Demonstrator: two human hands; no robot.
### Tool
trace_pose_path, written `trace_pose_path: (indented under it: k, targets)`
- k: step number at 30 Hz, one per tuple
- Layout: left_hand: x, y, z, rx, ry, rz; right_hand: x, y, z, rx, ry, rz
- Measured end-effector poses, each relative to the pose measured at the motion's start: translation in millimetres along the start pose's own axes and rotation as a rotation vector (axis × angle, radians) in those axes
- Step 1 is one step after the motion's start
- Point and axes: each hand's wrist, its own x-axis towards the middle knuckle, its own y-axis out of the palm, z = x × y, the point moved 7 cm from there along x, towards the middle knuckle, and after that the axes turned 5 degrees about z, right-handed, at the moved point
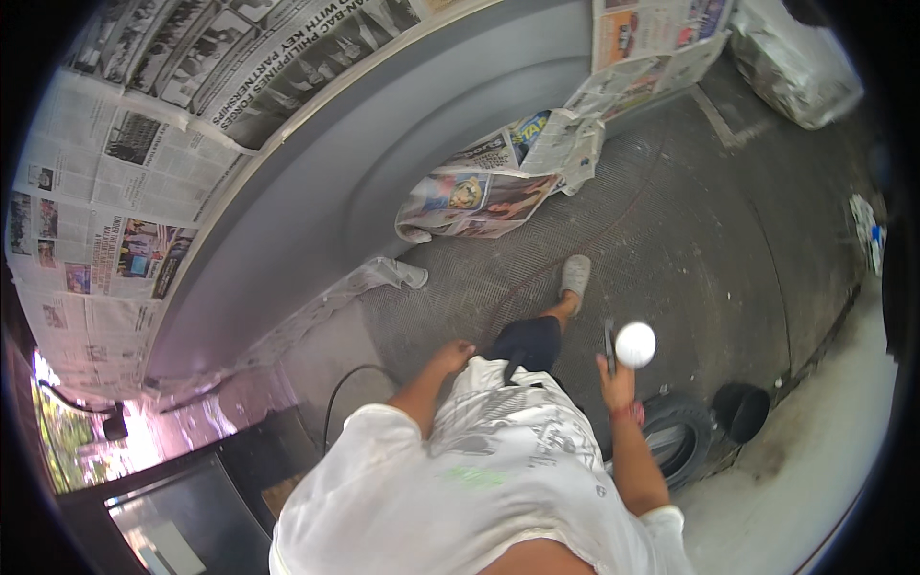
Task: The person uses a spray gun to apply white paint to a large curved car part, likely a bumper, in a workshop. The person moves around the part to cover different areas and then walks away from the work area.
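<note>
My right hand [619,383] is closed round a spray gun [609,347] with a round white cup [635,345], held out to the right of my body above the floor. The grip is partly hidden by my fingers. Beside my waist, my left hand [454,357] hangs with its fingers loosely bent, and nothing shows in it. Ahead and to the left stands a curved grey vehicle panel [316,182]. Newspaper sheets [134,192] cover the area above it, and more newspaper [489,196] is bunched over the wheel arch opening. Neither hand touches the panel.
A tyre [676,439] and a black round container [741,412] sit close by my right arm, near a pale wall [815,422]. A black hose [335,393] curves at my left. A plastic-wrapped bundle [800,72] lies at the far right on the dark floor [690,249].
</note>
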Motion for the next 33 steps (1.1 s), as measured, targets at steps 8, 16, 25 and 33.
trace_pose_path:
  k: [8,16,25,33]
  targets:
    - [131.4,3.4,-246.6,-0.067,0.103,-0.001,-72.9,-80.7,-198.3,0.049,0.369,0.038]
    - [103.1,-10.3,-489.3,-0.123,0.356,-0.001,-0.9,-223.3,-277.0,0.075,0.721,0.015]
    - [166.0,75.2,-514.0,0.073,0.34,0.252,155.1,-382.2,-382.5,-0.002,0.534,0.059]
    - [119.0,156.5,-653.4,-0.074,0.099,-0.049,304.6,-544.6,-483.5,0.043,0.314,0.039]
